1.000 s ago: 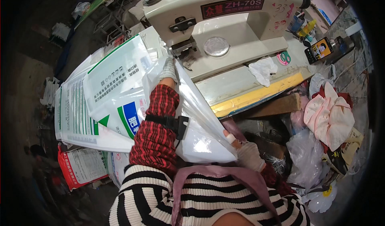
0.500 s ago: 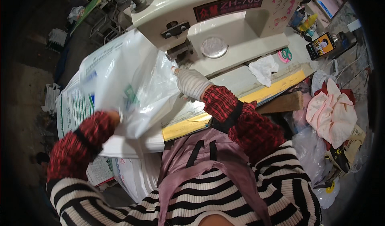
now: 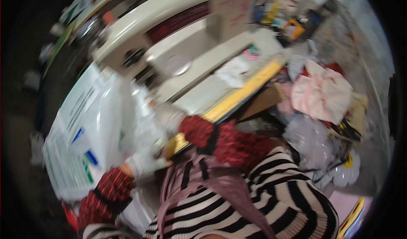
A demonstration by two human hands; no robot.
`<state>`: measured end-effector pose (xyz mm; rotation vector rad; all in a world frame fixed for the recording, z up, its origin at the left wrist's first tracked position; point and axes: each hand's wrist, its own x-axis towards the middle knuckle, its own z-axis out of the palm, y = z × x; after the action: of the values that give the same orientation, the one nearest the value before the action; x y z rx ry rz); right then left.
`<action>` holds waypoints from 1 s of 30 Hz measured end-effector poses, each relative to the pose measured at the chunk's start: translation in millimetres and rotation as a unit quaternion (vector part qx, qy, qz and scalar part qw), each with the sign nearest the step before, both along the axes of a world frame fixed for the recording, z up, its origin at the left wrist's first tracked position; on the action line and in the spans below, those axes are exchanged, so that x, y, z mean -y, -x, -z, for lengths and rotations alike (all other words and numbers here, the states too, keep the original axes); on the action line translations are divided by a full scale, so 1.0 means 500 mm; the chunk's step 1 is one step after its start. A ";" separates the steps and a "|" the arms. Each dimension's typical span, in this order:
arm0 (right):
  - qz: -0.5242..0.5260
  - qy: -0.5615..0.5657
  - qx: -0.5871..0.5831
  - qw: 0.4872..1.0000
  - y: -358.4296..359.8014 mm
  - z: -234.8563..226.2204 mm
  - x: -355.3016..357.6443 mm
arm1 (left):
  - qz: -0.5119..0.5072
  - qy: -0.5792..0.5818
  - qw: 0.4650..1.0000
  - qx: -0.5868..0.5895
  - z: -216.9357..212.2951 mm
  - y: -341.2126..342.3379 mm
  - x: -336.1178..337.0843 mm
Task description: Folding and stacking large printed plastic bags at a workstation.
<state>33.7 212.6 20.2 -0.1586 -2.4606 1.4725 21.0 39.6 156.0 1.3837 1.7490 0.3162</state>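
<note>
A white, partly see-through plastic bag [image 3: 110, 116] hangs between my hands at the left of the sewing machine [image 3: 135, 25]. My left hand [image 3: 144, 164], in a pale glove, is closed on the bag's near edge, its thumb pointing right. Higher up, my right hand [image 3: 167, 116], also gloved, grips the bag's right side just in front of the needle area. Motion blurs the fingers of both hands. Under the held bag, at the left, lie printed white bags [image 3: 63, 167] with green and blue marks.
A yellow strip [image 3: 241, 95] edges the machine table. On the table lie a crumpled white cloth [image 3: 232, 72] and small pink-and-green scissors [image 3: 252, 52]. A phone [image 3: 293, 29] stands at the back right. Pale pink fabric [image 3: 321, 91] and clear plastic bags [image 3: 307, 139] are heaped at the right.
The view has turned, so the machine sits further left. My left hand has come right, closer to my right hand, and the bag has been drawn away from under the needle area.
</note>
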 end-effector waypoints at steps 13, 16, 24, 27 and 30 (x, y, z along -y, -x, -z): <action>-0.031 0.253 0.352 0.901 -0.005 -0.161 0.024 | 0.267 -0.006 0.849 -0.456 -0.162 0.004 -0.044; -0.188 -0.422 0.205 0.863 0.019 -0.049 0.058 | 0.352 -0.024 0.870 -0.344 -0.093 -0.123 -0.100; -0.038 -0.132 0.299 0.944 -0.077 -0.210 0.073 | 0.212 0.123 0.910 -0.335 -0.198 0.029 -0.083; -0.058 -0.170 0.325 0.928 -0.042 -0.235 0.045 | 0.181 0.221 0.888 -0.361 -0.205 0.080 -0.117; -0.048 -0.198 0.342 0.917 -0.012 -0.197 0.033 | 0.218 0.174 0.838 -0.468 -0.199 0.052 -0.158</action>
<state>39.7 195.9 118.8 -0.5576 -3.3066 1.0197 -4.9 118.5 255.5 1.7249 1.9759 -1.0568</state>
